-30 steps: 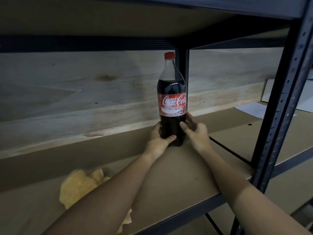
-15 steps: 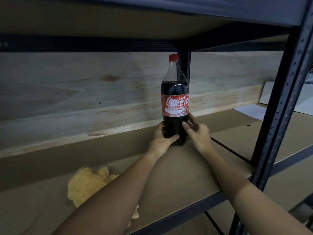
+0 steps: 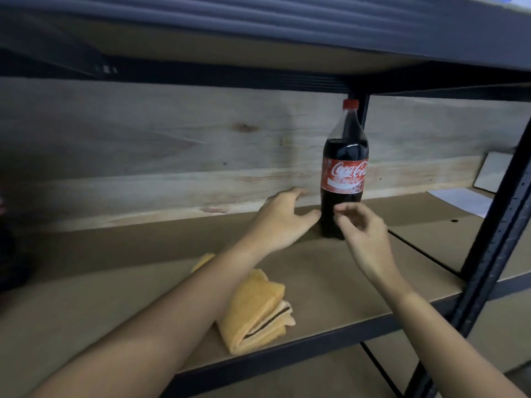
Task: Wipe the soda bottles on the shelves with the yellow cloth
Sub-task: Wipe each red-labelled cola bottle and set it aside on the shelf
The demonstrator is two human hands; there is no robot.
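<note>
Just beyond both hands, the soda bottle [image 3: 344, 179] stands upright. The left hand [image 3: 283, 219] is spread, the right hand [image 3: 363, 234] loosely curled, both empty. Under the left forearm lies the yellow cloth [image 3: 255, 308], soft and light. The bottle looks full, heavy and smooth; its labelled middle seems the best grip.

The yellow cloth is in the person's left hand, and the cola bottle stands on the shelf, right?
Not quite. The head view shows the yellow cloth lying folded on the shelf, under the left forearm, not in the left hand. The cola bottle does stand there.
</note>
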